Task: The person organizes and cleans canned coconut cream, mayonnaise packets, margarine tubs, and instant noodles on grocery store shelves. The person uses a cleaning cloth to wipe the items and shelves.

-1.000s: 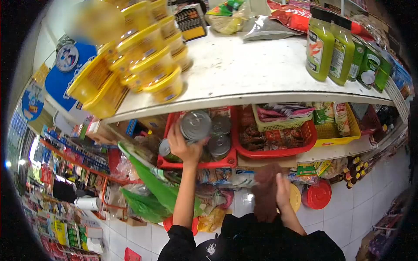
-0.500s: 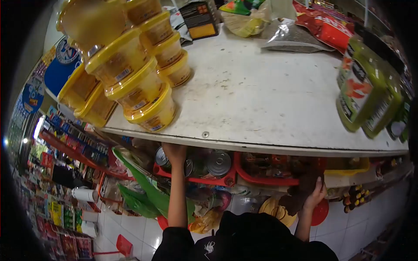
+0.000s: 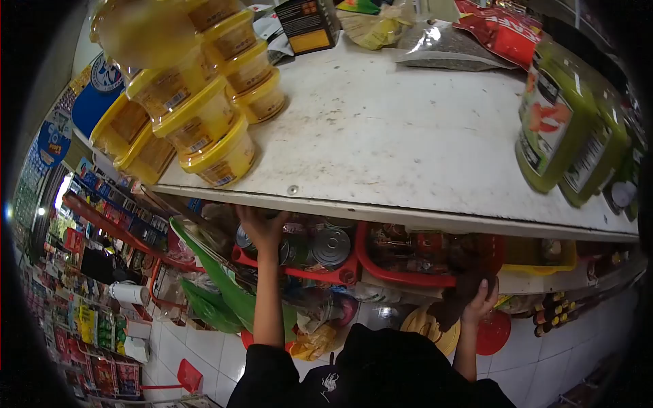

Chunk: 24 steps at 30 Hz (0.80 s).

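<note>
My left hand reaches to the front edge of the white shelf, above a red basket of tins. Its thumb and fingers are spread, the tips partly hidden by the shelf edge, and a tin stands to its right. A dark brown cloth hangs from my right hand, whose fingers close round it. That cloth lies against the right front corner of a second red basket, which holds packets.
Stacked yellow tubs stand at the shelf's left front, green bottles at its right. A black box and bags lie at the back. Below are a yellow basket, green plastic bag and red stool top.
The view has shifted slightly, so shelf and tubs sit a little further left and higher. More of my left hand shows, with fingers spread. My right hand still grips the cloth.
</note>
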Each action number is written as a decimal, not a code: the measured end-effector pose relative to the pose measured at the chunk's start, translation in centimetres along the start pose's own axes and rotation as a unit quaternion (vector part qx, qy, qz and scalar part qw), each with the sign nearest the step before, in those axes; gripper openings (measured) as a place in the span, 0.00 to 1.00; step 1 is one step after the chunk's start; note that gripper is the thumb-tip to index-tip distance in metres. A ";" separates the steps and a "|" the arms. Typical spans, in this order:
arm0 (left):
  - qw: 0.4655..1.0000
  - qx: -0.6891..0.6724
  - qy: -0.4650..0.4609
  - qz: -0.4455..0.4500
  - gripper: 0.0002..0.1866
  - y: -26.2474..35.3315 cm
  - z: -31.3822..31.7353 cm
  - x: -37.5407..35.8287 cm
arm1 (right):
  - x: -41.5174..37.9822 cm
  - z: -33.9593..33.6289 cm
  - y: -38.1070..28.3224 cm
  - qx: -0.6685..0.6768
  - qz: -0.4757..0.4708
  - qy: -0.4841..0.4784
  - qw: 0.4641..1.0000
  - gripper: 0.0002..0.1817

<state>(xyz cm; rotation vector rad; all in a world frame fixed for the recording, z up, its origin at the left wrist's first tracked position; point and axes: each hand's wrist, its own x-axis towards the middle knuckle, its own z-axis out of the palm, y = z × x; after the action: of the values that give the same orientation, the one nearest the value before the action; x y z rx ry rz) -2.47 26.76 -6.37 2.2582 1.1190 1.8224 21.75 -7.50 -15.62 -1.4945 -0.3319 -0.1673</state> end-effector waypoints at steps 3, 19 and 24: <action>0.983 0.053 0.175 0.032 0.39 3.8 -1.3 0.2 | 0.8 0.3 -1.3 0.057 -0.032 -0.069 0.995 0.12; 0.860 -0.492 -0.124 0.050 0.23 28.3 -7.4 7.5 | 1.5 -1.4 -2.5 0.121 0.038 -0.177 0.976 0.13; 0.876 -0.459 -0.147 -0.018 0.22 32.0 -5.3 11.7 | 1.2 -1.1 -2.5 0.088 0.043 -0.149 0.984 0.14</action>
<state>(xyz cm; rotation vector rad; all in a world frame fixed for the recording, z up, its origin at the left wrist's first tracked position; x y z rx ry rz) 9.76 7.27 19.31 1.7829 0.1445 1.4390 22.22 -8.63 -12.87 -1.3545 -0.5080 0.1547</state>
